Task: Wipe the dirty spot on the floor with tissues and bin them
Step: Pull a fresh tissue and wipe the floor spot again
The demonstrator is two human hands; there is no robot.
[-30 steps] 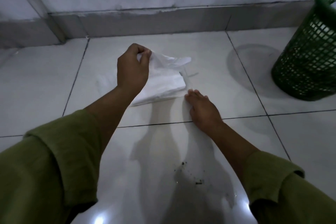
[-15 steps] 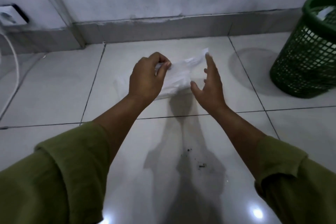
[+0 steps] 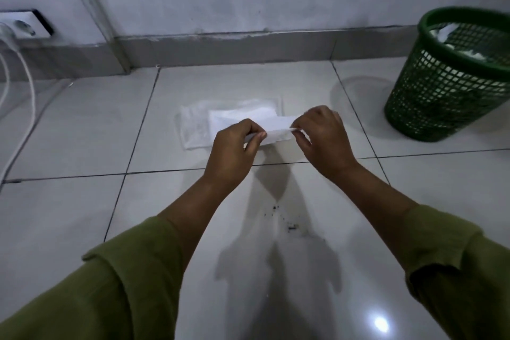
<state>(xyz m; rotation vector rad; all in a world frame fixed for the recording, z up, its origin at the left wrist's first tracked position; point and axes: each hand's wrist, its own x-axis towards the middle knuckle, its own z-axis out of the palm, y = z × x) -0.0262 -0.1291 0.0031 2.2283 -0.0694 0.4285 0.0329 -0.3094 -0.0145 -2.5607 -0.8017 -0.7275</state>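
Note:
A white tissue (image 3: 276, 132) is stretched between my two hands, just above the floor. My left hand (image 3: 234, 152) pinches its left end and my right hand (image 3: 323, 141) pinches its right end. Behind the hands, a clear plastic tissue pack (image 3: 198, 124) lies flat on the white tiled floor. The dirty spot (image 3: 287, 221), a scatter of small dark crumbs, sits on the tile nearer to me, between my forearms. A green mesh waste bin (image 3: 447, 85) stands at the right with white tissues inside.
A grey skirting board (image 3: 234, 47) and white wall close off the far side. At the far left is a wall socket (image 3: 24, 25) with white cables (image 3: 24, 107) trailing down to the floor. My olive sleeves fill the lower corners.
My right hand left the floor and rose to take the tissue's free end. My left hand drew the tissue out of the pack, and both hands now hold it stretched.

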